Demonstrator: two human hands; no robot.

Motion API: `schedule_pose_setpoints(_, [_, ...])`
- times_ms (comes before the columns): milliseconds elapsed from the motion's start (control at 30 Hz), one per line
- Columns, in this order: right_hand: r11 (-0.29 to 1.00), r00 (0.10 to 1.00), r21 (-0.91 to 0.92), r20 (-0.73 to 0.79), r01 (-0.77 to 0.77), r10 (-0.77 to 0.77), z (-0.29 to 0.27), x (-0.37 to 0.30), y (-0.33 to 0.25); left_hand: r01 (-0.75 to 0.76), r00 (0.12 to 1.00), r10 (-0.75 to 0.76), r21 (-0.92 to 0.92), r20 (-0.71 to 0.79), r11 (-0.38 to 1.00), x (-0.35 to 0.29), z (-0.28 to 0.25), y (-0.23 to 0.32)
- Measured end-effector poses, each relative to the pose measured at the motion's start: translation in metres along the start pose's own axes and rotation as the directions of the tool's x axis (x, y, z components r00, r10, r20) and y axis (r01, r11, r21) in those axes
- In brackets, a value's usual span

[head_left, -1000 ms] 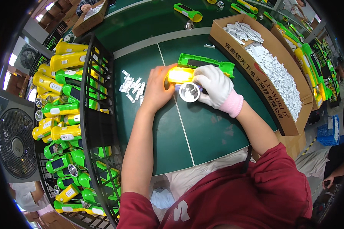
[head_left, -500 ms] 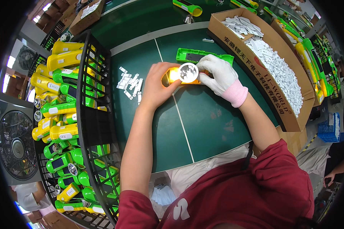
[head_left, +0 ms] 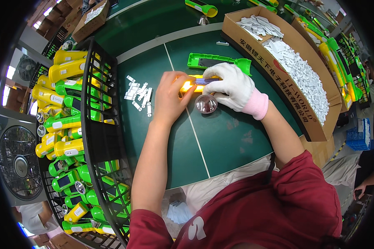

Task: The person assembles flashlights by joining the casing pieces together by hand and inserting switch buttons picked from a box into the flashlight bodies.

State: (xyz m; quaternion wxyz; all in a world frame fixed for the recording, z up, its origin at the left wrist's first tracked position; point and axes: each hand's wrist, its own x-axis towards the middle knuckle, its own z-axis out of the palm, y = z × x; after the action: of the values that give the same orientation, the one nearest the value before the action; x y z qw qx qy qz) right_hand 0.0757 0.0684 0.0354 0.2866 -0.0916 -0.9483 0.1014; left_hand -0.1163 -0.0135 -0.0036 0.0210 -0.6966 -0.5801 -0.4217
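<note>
My bare left hand [head_left: 170,97] is closed around the left end of a yellow flashlight housing [head_left: 188,86], which glows brightly beside my fingertips. A purplish-blue cylinder [head_left: 204,81], which looks like a battery, lies along the housing. My right hand [head_left: 232,87], in a white glove with a pink cuff, pinches that cylinder between thumb and fingers. Just below the gloved thumb is a shiny reflector cup [head_left: 206,103]; its attachment is hidden. Behind both hands a green flashlight half-shell [head_left: 218,62] lies on the table.
Several small white strips [head_left: 139,94] lie left of my hands. A black crate [head_left: 106,143] full of yellow and green flashlights stands at the left. On the right is a cardboard box [head_left: 274,79] of white parts. A loose reflector [head_left: 202,20] sits at the back.
The reflector cup has moved from on top of the yellow housing to below it, toward me. The purplish-blue cylinder now shows in the housing under my gloved fingers.
</note>
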Motion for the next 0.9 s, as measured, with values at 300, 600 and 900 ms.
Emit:
schedule_pose_setpoints(300, [0.988, 0.975, 0.018, 0.161, -0.155, 0.150, -0.045, -0.013, 0.017, 0.007, 1.000, -0.007, 0.061, 0.000, 0.998, -0.001, -0.001, 0.000])
schedule_pose_setpoints(600, [0.998, 0.997, 0.019, -0.042, -0.060, 0.061, -0.013, -0.008, -0.007, 0.031, 1.000, -0.031, 0.052, 0.003, 0.998, 0.001, 0.001, 0.001])
schedule_pose_setpoints(900, [0.372, 0.509, 0.555, 0.110, -0.744, 0.854, -0.050, -0.030, -0.010, 0.011, 1.000, -0.012, 0.058, 0.019, 0.998, 0.000, 0.000, 0.001])
